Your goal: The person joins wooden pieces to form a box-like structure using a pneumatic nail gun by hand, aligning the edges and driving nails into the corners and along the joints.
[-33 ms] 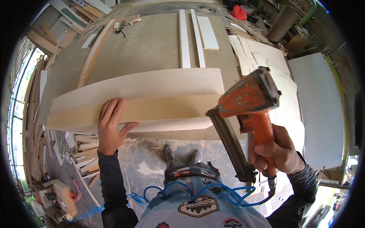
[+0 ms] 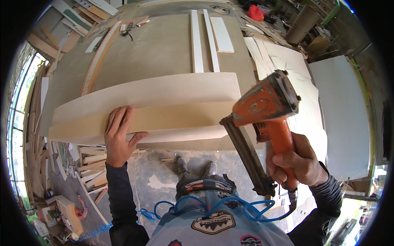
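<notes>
An orange pneumatic nail gun (image 2: 264, 102) is held up at the right by my right hand (image 2: 301, 162), its fingers wrapped around the grip. The gun's long dark magazine slants down toward my body, and its nose is near the right end of the workpiece; I cannot tell whether they touch. The workpiece is a long white panel assembly (image 2: 164, 88) with a bare yellowish wood strip (image 2: 176, 117) along it. My left hand (image 2: 120, 133) holds its left part, fingers across the strip and thumb along the near edge.
A blue air hose (image 2: 262, 219) loops across my front from the gun. White strips (image 2: 197, 41), a short board (image 2: 222, 35) and a long wood-edged strip (image 2: 100, 57) lie on the worktable (image 2: 160, 45). Wood offcuts (image 2: 92, 160) are piled at the left; large white sheets (image 2: 342, 119) stand right.
</notes>
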`<state>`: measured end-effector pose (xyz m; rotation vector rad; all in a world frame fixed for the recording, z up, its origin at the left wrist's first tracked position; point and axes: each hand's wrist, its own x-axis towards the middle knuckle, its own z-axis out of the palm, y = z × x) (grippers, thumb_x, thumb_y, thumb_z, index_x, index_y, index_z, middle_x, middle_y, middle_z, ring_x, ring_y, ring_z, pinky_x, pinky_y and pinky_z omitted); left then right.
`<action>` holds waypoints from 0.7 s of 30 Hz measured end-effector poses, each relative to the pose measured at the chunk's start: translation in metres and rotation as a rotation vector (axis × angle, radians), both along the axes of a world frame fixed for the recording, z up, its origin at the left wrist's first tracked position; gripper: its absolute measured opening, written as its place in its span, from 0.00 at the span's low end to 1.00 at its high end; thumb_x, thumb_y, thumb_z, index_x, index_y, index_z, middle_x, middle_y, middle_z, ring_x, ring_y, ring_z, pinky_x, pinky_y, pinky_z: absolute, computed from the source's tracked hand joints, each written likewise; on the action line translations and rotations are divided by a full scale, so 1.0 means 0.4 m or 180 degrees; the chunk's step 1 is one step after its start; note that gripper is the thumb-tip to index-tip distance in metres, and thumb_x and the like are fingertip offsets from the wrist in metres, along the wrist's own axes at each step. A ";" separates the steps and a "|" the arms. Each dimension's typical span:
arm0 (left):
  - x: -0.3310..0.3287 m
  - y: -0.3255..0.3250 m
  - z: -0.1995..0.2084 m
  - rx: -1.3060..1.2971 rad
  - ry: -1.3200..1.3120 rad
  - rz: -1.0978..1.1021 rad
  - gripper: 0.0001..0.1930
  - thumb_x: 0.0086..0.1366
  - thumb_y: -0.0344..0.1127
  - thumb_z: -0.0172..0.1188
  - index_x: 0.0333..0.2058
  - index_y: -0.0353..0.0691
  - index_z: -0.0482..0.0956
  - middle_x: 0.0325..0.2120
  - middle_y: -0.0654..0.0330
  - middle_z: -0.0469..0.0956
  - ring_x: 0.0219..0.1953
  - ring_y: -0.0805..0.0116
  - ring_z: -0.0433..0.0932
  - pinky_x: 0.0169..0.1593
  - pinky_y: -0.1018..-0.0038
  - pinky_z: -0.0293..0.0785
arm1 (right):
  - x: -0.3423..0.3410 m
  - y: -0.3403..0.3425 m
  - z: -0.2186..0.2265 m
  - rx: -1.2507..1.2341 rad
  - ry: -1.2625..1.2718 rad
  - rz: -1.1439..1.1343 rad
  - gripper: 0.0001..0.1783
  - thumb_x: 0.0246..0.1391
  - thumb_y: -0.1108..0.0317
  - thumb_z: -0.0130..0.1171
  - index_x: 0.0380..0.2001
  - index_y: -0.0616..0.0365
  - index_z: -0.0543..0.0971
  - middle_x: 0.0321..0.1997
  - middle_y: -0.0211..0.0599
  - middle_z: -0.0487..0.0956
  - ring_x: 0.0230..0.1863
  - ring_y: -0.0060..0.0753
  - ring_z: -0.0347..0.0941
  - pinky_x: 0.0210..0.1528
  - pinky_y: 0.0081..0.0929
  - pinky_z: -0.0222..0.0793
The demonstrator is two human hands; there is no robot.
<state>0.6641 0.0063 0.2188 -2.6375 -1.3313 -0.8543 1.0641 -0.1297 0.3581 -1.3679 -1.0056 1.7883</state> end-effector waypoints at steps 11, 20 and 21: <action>0.022 -0.002 -0.013 0.0186 -0.0211 0.0077 0.39 0.56 0.61 0.65 0.55 0.33 0.75 0.51 0.49 0.75 0.54 0.42 0.72 0.58 0.53 0.68 | -0.070 0.007 0.002 -0.0003 -0.0096 -0.0018 0.22 0.59 0.74 0.52 0.55 0.73 0.66 0.25 0.39 0.76 0.18 0.21 0.72 0.22 0.20 0.70; 0.020 0.002 -0.014 0.0249 -0.0199 0.0089 0.39 0.57 0.63 0.63 0.55 0.33 0.76 0.50 0.49 0.75 0.53 0.43 0.73 0.58 0.53 0.69 | -0.084 0.029 0.008 0.0004 -0.0202 0.0083 0.22 0.58 0.74 0.51 0.54 0.74 0.66 0.26 0.38 0.76 0.19 0.20 0.72 0.22 0.20 0.70; 0.021 0.002 -0.014 0.0258 -0.0196 0.0086 0.39 0.57 0.63 0.63 0.55 0.33 0.76 0.50 0.49 0.75 0.53 0.43 0.73 0.58 0.53 0.69 | -0.088 0.029 0.009 -0.0002 -0.0197 0.0049 0.22 0.58 0.74 0.51 0.54 0.74 0.66 0.26 0.38 0.76 0.19 0.20 0.72 0.22 0.20 0.70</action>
